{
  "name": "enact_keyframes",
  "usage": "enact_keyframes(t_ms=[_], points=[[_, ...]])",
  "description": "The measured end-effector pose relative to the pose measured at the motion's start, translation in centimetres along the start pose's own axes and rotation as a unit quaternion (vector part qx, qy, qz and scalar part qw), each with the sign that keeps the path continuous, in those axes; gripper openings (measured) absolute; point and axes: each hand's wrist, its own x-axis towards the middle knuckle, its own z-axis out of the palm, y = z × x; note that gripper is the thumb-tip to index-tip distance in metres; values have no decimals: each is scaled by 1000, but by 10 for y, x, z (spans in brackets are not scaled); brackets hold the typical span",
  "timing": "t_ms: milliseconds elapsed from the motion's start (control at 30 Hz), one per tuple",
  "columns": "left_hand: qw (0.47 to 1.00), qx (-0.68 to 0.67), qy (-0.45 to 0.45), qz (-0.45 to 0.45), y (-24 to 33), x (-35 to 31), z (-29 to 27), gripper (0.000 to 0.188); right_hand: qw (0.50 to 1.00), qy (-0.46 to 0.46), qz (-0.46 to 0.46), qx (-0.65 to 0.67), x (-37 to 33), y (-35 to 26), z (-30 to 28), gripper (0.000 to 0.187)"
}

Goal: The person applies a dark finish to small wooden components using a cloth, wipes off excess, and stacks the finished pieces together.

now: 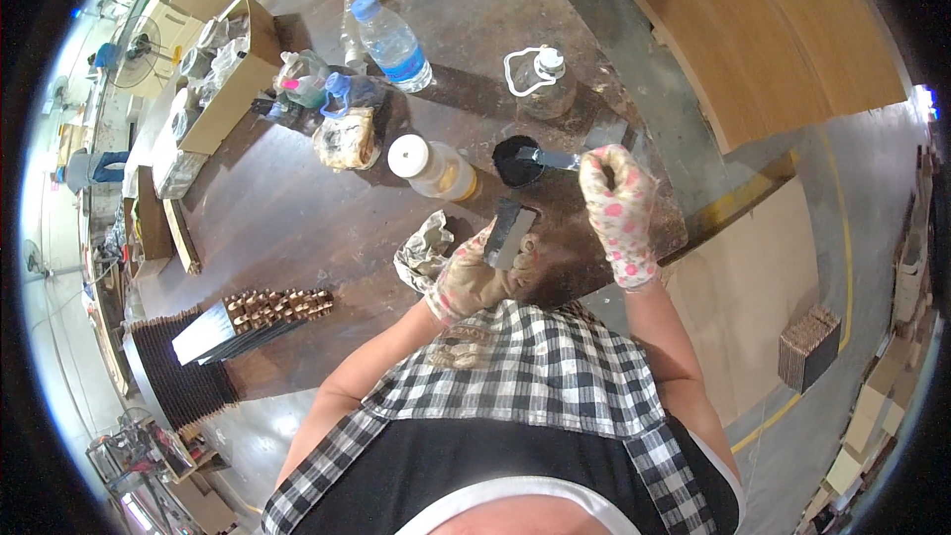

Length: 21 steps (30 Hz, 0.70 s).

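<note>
In the middle, my left hand [473,277], in a stained patterned glove, is closed round a small flat rectangular piece [510,236], part black and part grey. To its right my right hand [616,203], in a white glove with pink dots, grips a putty knife [555,159] whose handle is mostly hidden in the fist. The blade points left, its tip at a round black patch [515,162], which looks like dark paste; whether it is in a container I cannot tell. Beside my left hand lies a crumpled pale cloth or paper [424,250].
A white-capped jar [426,166], a blue-capped water bottle [394,48] and a jug with a white handle [545,84] stand on the brown table [297,228]. At the left edge are stacked dark plates [183,367] and wood-tipped pieces [267,312]. A large brown board [763,30] stands right.
</note>
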Motion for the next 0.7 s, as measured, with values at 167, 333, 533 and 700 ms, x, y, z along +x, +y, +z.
enact_keyframes(t_ms=[167, 333, 533, 700], points=[[997, 58, 7, 44, -3, -2, -4, 39, 992, -25, -96, -73, 7, 4, 27, 14], [1000, -31, 4, 6, -6, 0, -2, 40, 987, -4, -138, -87, 1, 19, 24, 11], [991, 79, 70, 87, -10, -11, 8, 42, 996, -72, 10, 57, -26, 26, 20, 11], [962, 196, 123, 145, -9, -39, 6, 50, 983, -171, 27, 61, -48, 20, 29, 13]])
